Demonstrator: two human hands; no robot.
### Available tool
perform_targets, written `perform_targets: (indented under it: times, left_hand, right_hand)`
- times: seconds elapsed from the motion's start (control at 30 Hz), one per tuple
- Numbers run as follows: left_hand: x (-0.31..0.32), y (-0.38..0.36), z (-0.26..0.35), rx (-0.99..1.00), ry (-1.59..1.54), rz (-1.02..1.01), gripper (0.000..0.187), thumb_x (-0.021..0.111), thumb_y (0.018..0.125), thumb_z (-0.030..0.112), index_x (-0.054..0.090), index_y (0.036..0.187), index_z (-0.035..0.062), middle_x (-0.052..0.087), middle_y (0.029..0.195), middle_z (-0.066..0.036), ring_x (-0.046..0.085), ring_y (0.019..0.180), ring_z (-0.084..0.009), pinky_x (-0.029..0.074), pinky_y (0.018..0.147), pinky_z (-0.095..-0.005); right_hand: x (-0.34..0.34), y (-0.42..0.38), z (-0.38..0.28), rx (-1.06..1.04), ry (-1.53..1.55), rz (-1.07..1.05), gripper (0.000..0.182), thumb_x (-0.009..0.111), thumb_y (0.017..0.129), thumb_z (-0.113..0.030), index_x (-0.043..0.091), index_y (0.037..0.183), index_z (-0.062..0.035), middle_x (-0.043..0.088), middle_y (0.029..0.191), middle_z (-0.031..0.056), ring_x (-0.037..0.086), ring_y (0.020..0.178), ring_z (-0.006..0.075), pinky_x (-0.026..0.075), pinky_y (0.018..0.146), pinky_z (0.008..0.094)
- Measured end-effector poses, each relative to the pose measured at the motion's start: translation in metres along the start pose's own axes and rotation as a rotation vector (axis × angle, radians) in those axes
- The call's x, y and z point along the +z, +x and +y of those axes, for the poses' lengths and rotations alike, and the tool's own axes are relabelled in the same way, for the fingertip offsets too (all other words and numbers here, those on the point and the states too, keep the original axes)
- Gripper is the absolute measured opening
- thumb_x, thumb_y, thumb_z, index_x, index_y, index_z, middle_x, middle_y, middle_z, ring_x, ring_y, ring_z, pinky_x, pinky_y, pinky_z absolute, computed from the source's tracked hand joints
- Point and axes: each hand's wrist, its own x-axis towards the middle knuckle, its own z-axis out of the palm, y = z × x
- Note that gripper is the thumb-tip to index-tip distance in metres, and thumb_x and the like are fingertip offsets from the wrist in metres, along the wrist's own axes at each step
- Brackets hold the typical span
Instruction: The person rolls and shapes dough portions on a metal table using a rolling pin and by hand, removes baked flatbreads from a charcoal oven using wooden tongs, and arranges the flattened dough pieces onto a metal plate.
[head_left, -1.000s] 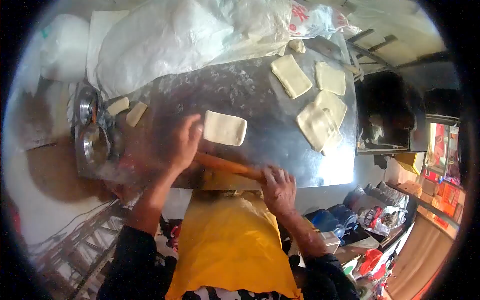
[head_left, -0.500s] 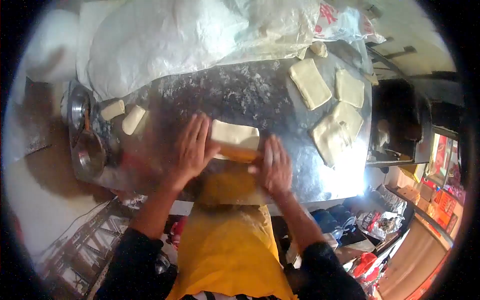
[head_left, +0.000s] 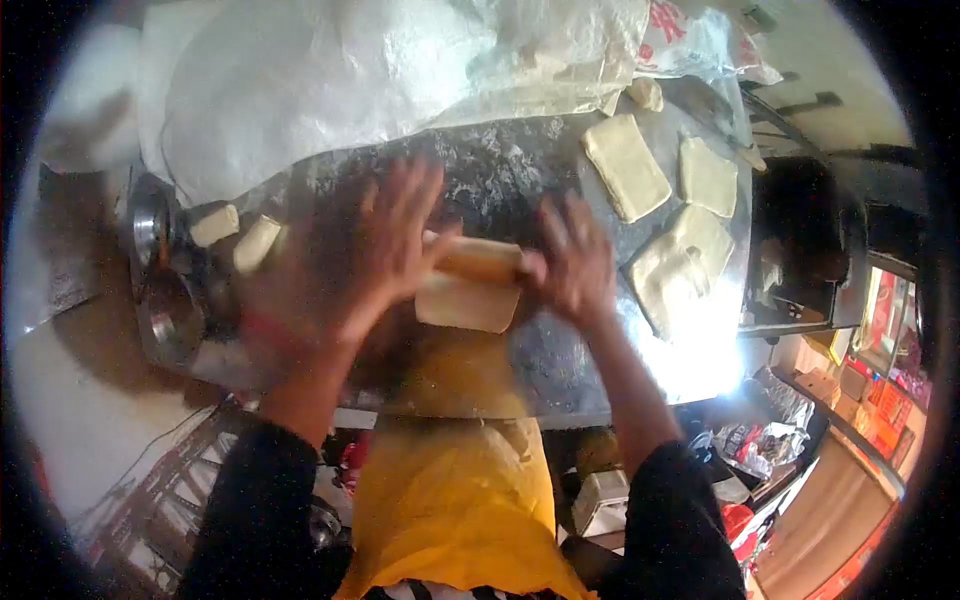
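A flat rectangle of dough [head_left: 466, 305] lies on the metal worktop in front of me, with a wooden rolling pin [head_left: 480, 262] across its far part. My left hand [head_left: 400, 235] presses on the pin's left end, fingers stretched out and slightly blurred. On the right end rests my right hand [head_left: 575, 262], its fingers also extended and smeared by motion. Both palms hide the pin's ends. To the right lie flattened dough pieces, among them a long rectangle [head_left: 627, 167], a smaller one [head_left: 708, 176] and overlapping sheets [head_left: 665, 280]. Two small dough rolls [head_left: 257, 244] sit at the left.
A large translucent plastic sheet [head_left: 400, 70] covers the worktop's far side. Metal bowls [head_left: 168, 310] stand at the left edge. A small dough lump [head_left: 646, 94] lies at the back right. Flour dusts the worktop [head_left: 500, 160]. Bags and boxes fill the area below right.
Both hands have pushed the rolling pin away from me, from the dough's near edge to its far part. More of the dough's near side now shows.
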Motion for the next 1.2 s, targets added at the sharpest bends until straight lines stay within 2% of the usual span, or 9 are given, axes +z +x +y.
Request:
perform_targets:
  times: [0.1,0.23,0.37,0.63,0.7,0.93,1.0,1.1,1.2]
  left_hand:
    - [0.002,0.041,-0.007,-0.022,0.013,0.112,0.069,0.054,0.100,0.039,0.027,0.157,0.0114,0.033,0.159,-0.017,0.029,0.147,-0.0370,0.018,0.118,-0.0592]
    - [-0.020,-0.086,0.031,0.017,-0.115,-0.136,0.099,0.071,0.085,0.048,0.022,0.154,-0.0032,0.022,0.162,-0.021,0.023,0.149,-0.0411,0.022,0.116,-0.0602]
    - [-0.029,-0.159,0.053,0.019,0.025,-0.179,0.107,0.072,0.082,0.057,0.019,0.156,-0.0006,0.021,0.163,-0.020,0.019,0.151,-0.0378,0.016,0.118,-0.0596]
    - [0.010,-0.033,0.011,-0.071,-0.329,0.117,0.046,0.063,0.093,0.017,0.053,0.136,0.0031,0.046,0.146,-0.021,0.043,0.136,-0.0407,0.040,0.108,-0.0423]
    - [0.001,-0.017,0.017,-0.171,-0.229,-0.237,0.033,0.065,0.091,0.016,0.060,0.119,0.0015,0.057,0.125,-0.023,0.057,0.115,-0.0390,0.046,0.096,-0.0478]
    - [-0.058,-0.019,0.040,-0.060,-0.452,-0.303,0.017,0.061,0.095,0.016,0.060,0.100,0.0002,0.061,0.091,-0.009,0.060,0.078,-0.0234,0.049,0.071,-0.0396]
    - [-0.092,-0.043,0.055,-0.563,-0.985,-0.388,0.016,0.062,0.097,0.019,0.061,0.099,0.0033,0.061,0.083,-0.004,0.057,0.066,-0.0130,0.047,0.059,-0.0305]
    - [-0.081,-0.103,0.036,-0.833,-1.268,-0.186,0.017,0.062,0.098,0.022,0.062,0.102,0.0058,0.060,0.083,0.000,0.055,0.064,-0.0071,0.045,0.054,-0.0243]
    - [-0.052,-0.170,-0.008,-1.024,-1.088,-0.207,0.023,0.062,0.098,0.026,0.062,0.112,0.0071,0.062,0.088,-0.001,0.058,0.071,-0.0103,0.050,0.061,-0.0267]
  right_hand:
    - [-0.003,0.046,0.016,0.042,0.057,0.102,0.078,0.050,0.093,-0.063,0.045,0.146,-0.0064,0.043,0.149,0.0239,0.042,0.137,0.0407,0.030,0.113,0.0552]
    - [0.016,-0.090,-0.025,0.051,0.191,-0.009,0.082,0.057,0.089,-0.063,0.044,0.145,-0.0040,0.043,0.149,0.0227,0.042,0.136,0.0405,0.029,0.115,0.0533]
    - [-0.013,-0.140,-0.060,0.055,0.134,-0.010,0.072,0.068,0.084,-0.049,0.051,0.137,-0.0027,0.054,0.137,0.0186,0.052,0.123,0.0396,0.040,0.104,0.0514]
    - [-0.029,-0.167,-0.031,-0.173,0.216,-0.076,0.054,0.068,0.082,-0.019,0.055,0.134,-0.0086,0.058,0.128,0.0135,0.056,0.113,0.0345,0.045,0.097,0.0484]
    - [-0.025,-0.191,-0.031,-0.149,0.242,-0.075,0.055,0.069,0.081,-0.021,0.056,0.134,-0.0118,0.056,0.132,0.0136,0.054,0.117,0.0355,0.044,0.098,0.0486]
    - [-0.033,-0.217,-0.048,-0.011,0.304,-0.161,0.056,0.072,0.079,-0.024,0.058,0.132,-0.0180,0.051,0.138,0.0124,0.047,0.129,0.0346,0.038,0.105,0.0517]
    - [-0.034,-0.218,-0.050,0.019,0.299,-0.176,0.054,0.073,0.079,-0.025,0.059,0.130,-0.0187,0.051,0.138,0.0110,0.047,0.128,0.0345,0.039,0.105,0.0515]
    - [-0.029,-0.221,-0.053,0.020,0.298,-0.094,0.050,0.072,0.080,-0.024,0.061,0.127,-0.0185,0.052,0.137,0.0099,0.047,0.128,0.0343,0.038,0.105,0.0510]
    - [-0.031,-0.230,-0.060,0.051,0.225,-0.133,0.045,0.071,0.082,-0.024,0.061,0.126,-0.0179,0.052,0.136,0.0099,0.049,0.125,0.0345,0.040,0.102,0.0501]
